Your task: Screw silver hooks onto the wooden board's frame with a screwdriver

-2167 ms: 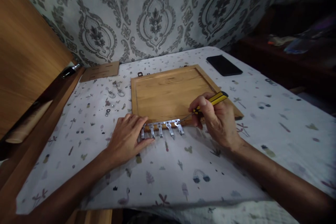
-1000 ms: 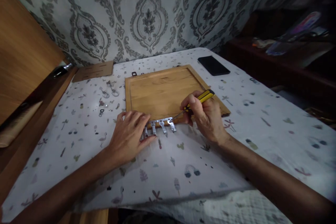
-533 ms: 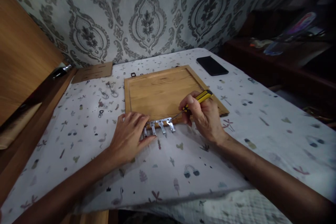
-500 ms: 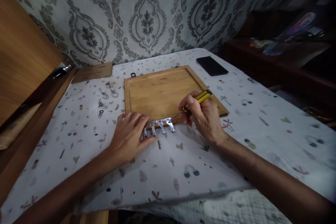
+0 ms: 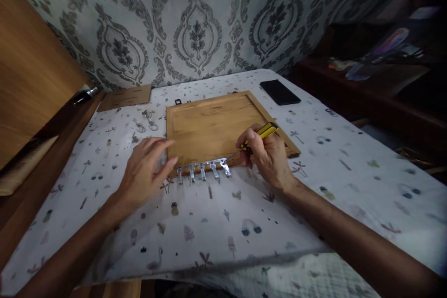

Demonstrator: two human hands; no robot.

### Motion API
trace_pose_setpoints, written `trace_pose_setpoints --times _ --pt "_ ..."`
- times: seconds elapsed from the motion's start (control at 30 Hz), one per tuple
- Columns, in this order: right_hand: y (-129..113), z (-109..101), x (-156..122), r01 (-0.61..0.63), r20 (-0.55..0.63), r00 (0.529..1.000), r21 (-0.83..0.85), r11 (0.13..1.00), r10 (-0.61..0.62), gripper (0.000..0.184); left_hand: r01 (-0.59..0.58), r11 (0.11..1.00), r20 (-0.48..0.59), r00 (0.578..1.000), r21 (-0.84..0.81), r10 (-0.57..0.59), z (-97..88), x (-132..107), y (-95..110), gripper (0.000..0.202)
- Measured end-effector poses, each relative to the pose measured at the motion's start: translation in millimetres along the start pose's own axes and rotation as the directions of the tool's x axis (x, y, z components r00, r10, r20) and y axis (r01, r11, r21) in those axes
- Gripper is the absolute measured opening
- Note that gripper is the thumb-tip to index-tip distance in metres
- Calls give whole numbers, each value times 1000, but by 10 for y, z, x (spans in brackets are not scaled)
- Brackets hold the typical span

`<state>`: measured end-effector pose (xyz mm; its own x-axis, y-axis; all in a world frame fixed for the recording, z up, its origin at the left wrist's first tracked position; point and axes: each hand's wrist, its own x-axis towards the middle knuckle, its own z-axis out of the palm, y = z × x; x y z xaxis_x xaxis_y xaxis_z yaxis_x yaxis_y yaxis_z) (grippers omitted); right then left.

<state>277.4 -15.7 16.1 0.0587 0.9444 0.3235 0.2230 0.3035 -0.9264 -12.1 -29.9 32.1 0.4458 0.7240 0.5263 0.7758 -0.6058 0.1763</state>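
Observation:
A shallow wooden panel with a raised frame [image 5: 209, 125] lies flat on the table. Along its near edge runs a silvery metal hook rail [image 5: 203, 172] with several hooks pointing toward me. My right hand [image 5: 266, 153] grips a yellow and black screwdriver [image 5: 264, 131], tilted so that its tip meets the right end of the rail. Whether a screw sits under the tip is too small to tell. My left hand [image 5: 146, 167] is open beside the panel's near left corner, thumb and fingers apart, with nothing between them.
A black phone [image 5: 280, 92] lies beyond the panel on the right. Small metal rings and clasps [image 5: 148, 122] and brown cardboard [image 5: 125, 97] are at the left. A patterned cloth [image 5: 195, 223] covers the table. To the right, a clear bottle [image 5: 377, 53] rests on a dark red surface.
My left hand has let go of the rail's left end and moved left, opening up and uncovering more hooks. The screwdriver stays at the rail's right end.

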Motion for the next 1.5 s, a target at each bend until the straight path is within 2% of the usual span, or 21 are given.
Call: trace_pose_setpoints --times 0.13,0.23,0.3,0.4,0.5,0.6,0.8,1.13,1.33,1.5 --pt "0 11 -2 -9 -6 1000 9 1000 10 74 129 990 -24 991 -52 -130 -156 -99 -223 29" --pt "-23 18 -4 -14 -6 1000 7 1000 14 75 226 974 -48 973 -25 -227 -238 -231 -432 32" --pt "-46 13 -4 -12 2 1000 -19 1000 12 75 322 946 -75 943 -38 -324 -274 -322 -602 34" --pt "-77 -5 5 -18 8 1000 -61 998 19 77 472 876 -121 868 -104 -482 -305 -438 -884 37" --pt "-104 -14 26 -26 8 1000 -74 997 26 75 525 847 -173 830 -83 -531 -295 -532 -1130 38" --pt "-131 -10 39 -6 18 1000 -124 992 9 76 555 828 -173 810 -80 -560 -225 -610 -1259 35" --pt "-125 1 34 0 3 1000 -115 993 1 75 544 837 -91 832 -63 -548 -81 -660 -1293 27" --pt "-146 -24 36 16 5 1000 -139 990 -15 76 475 880 -21 880 17 -475 -20 -467 -1395 28" --pt "-140 -8 38 -1 10 1000 -97 995 2 75 362 931 42 931 35 -363 22 -422 -1240 31" --pt "-157 -14 23 10 14 1000 -99 995 -9 73 267 961 94 957 71 -273 59 -384 -1059 30"
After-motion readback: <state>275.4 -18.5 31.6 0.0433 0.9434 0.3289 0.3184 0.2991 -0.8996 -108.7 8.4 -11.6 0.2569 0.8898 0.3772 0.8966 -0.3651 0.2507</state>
